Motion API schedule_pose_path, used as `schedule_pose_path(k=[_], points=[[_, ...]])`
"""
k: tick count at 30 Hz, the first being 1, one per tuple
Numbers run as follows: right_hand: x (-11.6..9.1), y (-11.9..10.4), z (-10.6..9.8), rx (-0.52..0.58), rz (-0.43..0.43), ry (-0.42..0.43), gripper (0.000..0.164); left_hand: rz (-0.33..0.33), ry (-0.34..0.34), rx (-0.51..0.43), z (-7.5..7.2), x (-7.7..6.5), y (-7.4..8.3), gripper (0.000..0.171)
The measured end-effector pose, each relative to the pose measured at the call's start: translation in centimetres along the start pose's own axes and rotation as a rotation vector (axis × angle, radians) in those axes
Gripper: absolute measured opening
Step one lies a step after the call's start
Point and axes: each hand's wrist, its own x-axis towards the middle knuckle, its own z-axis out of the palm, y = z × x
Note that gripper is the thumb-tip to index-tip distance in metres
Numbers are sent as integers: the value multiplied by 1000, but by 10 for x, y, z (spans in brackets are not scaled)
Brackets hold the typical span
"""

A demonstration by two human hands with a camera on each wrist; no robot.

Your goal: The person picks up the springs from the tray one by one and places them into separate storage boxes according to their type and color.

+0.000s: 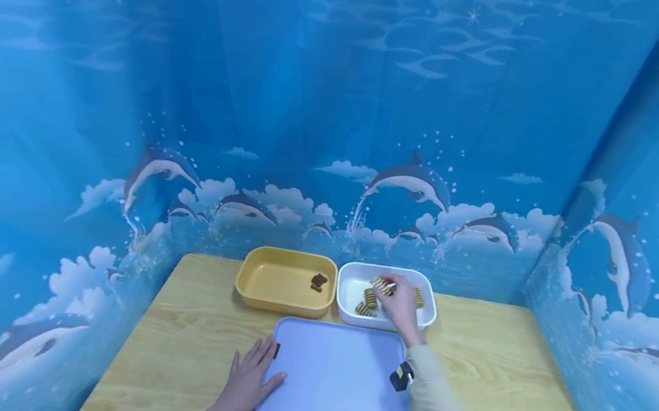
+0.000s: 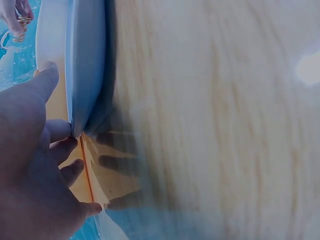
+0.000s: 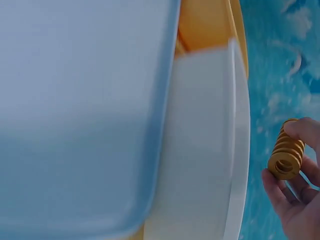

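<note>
A yellow coil spring (image 3: 287, 150) is pinched between the thumb and fingers of my right hand (image 1: 402, 307); its hollow end faces the right wrist camera. That hand is over the white bin (image 1: 429, 314), where several similar yellow springs (image 1: 370, 298) lie. My left hand (image 1: 243, 383) rests at the left edge of the blue-grey tray (image 1: 344, 382), fingers spread and thumb over the rim. In the left wrist view, the fingertips (image 2: 75, 167) are right by the tray's edge.
Left of the white bin stands a yellow bin (image 1: 269, 282) with a few small dark brown pieces (image 1: 318, 282) at its right side. Both bins are behind the tray on a wooden table (image 1: 496, 366). A blue dolphin-print curtain (image 1: 315, 127) encloses the table's back and sides.
</note>
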Motion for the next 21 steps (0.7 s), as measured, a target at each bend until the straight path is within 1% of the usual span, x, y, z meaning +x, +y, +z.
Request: schedule_pose_path(k=[3, 8, 10, 12, 16, 19, 21], points=[[12, 11, -9, -36, 27, -37, 33, -9, -15, -1, 0, 0, 0, 74], [28, 25, -15, -149, 22, -65, 33, -17, -18, -10, -1, 0, -1, 74], [33, 28, -13, -180, 29, -66, 34, -24, -20, -8, -2, 1, -2, 75], [36, 30, -11, -180, 43, -78, 33, -21, -17, -5, -2, 1, -2, 75], [39, 36, -5, -169, 83, -136, 33, 2, 3, -1, -2, -1, -2, 73], [40, 45, 2, -194, 99, -183, 33, 21, 21, 2, -2, -2, 0, 72], [41, 51, 6, -207, 116, -201, 33, 30, 27, -1, -2, -2, 0, 71]])
